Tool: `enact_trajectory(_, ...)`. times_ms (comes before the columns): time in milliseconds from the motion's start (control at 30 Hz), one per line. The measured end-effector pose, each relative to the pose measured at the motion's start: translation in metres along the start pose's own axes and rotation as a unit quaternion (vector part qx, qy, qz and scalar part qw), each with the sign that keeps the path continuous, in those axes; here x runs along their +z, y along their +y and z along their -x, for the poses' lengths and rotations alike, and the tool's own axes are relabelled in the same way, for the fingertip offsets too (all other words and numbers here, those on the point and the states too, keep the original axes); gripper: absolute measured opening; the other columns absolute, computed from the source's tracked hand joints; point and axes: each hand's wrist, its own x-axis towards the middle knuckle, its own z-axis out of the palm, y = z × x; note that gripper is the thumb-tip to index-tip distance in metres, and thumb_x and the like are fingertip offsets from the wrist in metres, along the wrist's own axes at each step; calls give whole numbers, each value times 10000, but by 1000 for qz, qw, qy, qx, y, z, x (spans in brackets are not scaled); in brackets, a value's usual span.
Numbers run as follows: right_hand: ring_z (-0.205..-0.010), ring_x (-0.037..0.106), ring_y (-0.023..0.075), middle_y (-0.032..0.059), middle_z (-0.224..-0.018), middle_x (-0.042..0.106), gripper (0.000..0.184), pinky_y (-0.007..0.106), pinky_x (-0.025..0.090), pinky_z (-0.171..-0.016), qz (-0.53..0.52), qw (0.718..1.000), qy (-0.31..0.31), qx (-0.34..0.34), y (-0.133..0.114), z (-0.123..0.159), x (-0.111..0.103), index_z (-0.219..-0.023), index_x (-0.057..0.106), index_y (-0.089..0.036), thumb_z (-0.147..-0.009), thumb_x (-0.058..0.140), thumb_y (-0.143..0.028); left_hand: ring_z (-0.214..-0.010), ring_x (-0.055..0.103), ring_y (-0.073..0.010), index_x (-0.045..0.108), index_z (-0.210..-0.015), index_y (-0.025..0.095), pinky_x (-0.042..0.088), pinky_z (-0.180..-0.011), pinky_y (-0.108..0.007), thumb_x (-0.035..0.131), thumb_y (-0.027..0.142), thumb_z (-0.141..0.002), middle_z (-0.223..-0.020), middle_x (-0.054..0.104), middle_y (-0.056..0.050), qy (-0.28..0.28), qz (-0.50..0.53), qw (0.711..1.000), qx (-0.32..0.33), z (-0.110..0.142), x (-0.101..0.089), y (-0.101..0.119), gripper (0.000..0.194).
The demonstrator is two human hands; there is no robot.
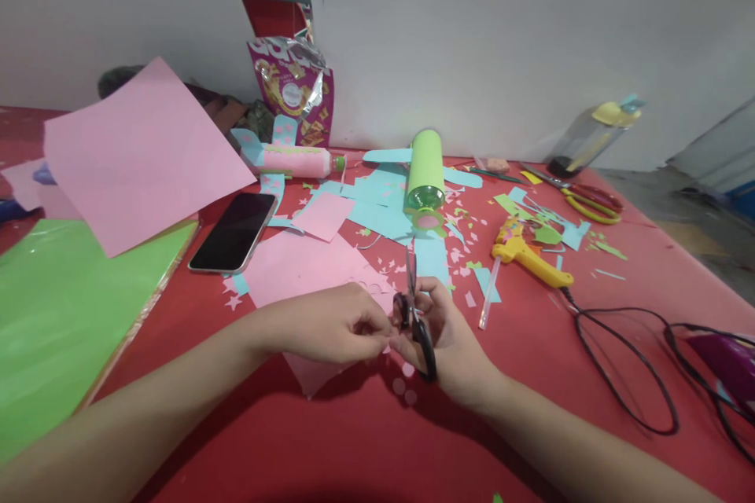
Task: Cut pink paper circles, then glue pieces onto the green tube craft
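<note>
In my right hand [451, 342] is a pair of scissors [425, 350] with dark handles, its blades pointing away from me. My left hand [339, 322] is closed in a pinch, its fingertips meeting those of my right hand. What the pinch holds is hidden; a tiny pink bit shows just below it. Under my left hand lies a sheet of pink paper [283, 267]. Several small pink paper circles [399, 386] lie on the red table below the scissors. Beyond my hands stands a green paper-wrapped bottle [425, 165] with light blue paper wings.
A phone [234, 234], a pink-wrapped bottle [298, 162] and a snack bag [295, 86] are at the left. To the right lie a yellow glue gun [534, 259] with a looping black cord [625, 377], paper scraps, yellow-and-red-handled tools [590, 203] and a clear bottle [593, 141].
</note>
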Motion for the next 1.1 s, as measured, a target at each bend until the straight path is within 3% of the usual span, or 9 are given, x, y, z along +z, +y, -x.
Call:
enact_trajectory(100, -581, 475, 56, -78, -734, 474, 461, 176, 429, -489, 6, 1000, 27, -10, 2, 0, 0, -835, 392, -259, -559, 733, -118, -537, 444, -83, 522, -617, 149, 328, -520, -179, 393, 199, -807, -578, 513, 25, 3, 9, 1000, -4, 0, -2, -1, 235)
enact_trajectory(167, -559, 471, 66, -75, -743, 473, 446, 160, 415, -405, 9, 999, 50, -13, 3, 0, 0, -840, 380, -272, -580, 718, -141, -608, 508, -103, 563, -684, 148, 366, -574, -185, 382, 250, -837, -657, 584, -1, 10, 13, 1000, -9, -1, -3, -1, 258)
enact_trajectory(267, -542, 484, 77, -76, -745, 474, 419, 153, 399, -349, 6, 997, 75, -16, 4, 0, -1, -851, 374, -284, -608, 691, -159, -577, 504, -106, 545, -665, 148, 371, -565, -193, 384, 290, -849, -590, 562, 5, 18, 12, 1000, -18, -3, -1, -2, 283)
enact_trajectory(467, -571, 507, 71, -82, -719, 492, 415, 207, 453, -498, -6, 993, 101, -60, 4, -2, -2, -839, 400, -268, -578, 690, -125, -545, 441, -89, 501, -622, 144, 327, -509, -188, 382, 287, -855, -583, 497, 21, 63, 27, 998, -6, -8, 7, -4, 299)
enact_trajectory(733, -589, 495, 74, -78, -710, 496, 428, 201, 438, -522, -24, 991, 120, -52, 3, -3, -3, -854, 402, -273, -583, 715, -166, -558, 426, -88, 519, -624, 136, 316, -515, -193, 359, 273, -859, -586, 480, 19, 114, 12, 993, -16, -9, 7, -4, 315)
enact_trajectory(800, -574, 489, 72, -71, -726, 483, 401, 194, 430, -484, -25, 994, 103, -34, 4, -1, -3, -866, 397, -273, -617, 709, -229, -551, 418, -87, 517, -617, 138, 316, -511, -192, 371, 261, -846, -569, 473, 24, 151, 27, 988, -27, -8, 4, -3, 298)
enact_trajectory(933, -517, 462, 72, -49, -800, 451, 368, 188, 392, -369, -46, 998, 4, 53, 5, 2, -3, -918, 375, -296, -691, 647, -395, -530, 413, -77, 482, -597, 151, 326, -512, -187, 375, 236, -833, -568, 475, 38, 230, 81, 970, -23, -5, -1, -1, 274)
enact_trajectory(1100, -658, 481, 94, -42, -755, 463, 391, 248, 416, -590, -5, 1000, -22, 20, 5, 2, -3, -873, 439, -265, -642, 694, -449, -517, 405, -66, 475, -605, 157, 330, -511, -182, 382, 209, -825, -588, 487, 45, 267, 126, 955, -7, -4, 0, 0, 244)
